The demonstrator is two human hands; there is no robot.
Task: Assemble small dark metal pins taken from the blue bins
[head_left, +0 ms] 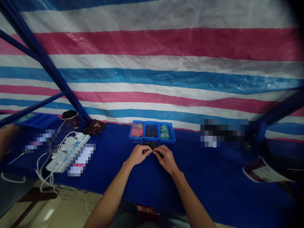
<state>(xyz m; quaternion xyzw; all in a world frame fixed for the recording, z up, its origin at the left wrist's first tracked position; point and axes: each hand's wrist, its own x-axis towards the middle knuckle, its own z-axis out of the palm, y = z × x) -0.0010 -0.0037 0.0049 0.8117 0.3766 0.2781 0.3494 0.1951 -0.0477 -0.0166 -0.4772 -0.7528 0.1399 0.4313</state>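
Observation:
My left hand [138,155] and my right hand [166,159] meet at the fingertips over a loose heap of thin dark pins [152,145] on the blue-covered table [211,177]. The fingers are pinched together, and whatever lies between them is too small to tell. Just behind the heap stand several joined blue plastic bins [152,131]. The left one holds red packets [137,129], the middle one dark pins [151,131], and the right one green packets [164,131].
A white power strip [68,152] with tangled white cables lies to the left, near a blue tray [38,120], a paper cup [70,118] and a dark pouch [95,127]. Another person's forearm [7,139] enters at the left edge. Blue steel frame bars [40,57] stand before a striped tarpaulin [166,76].

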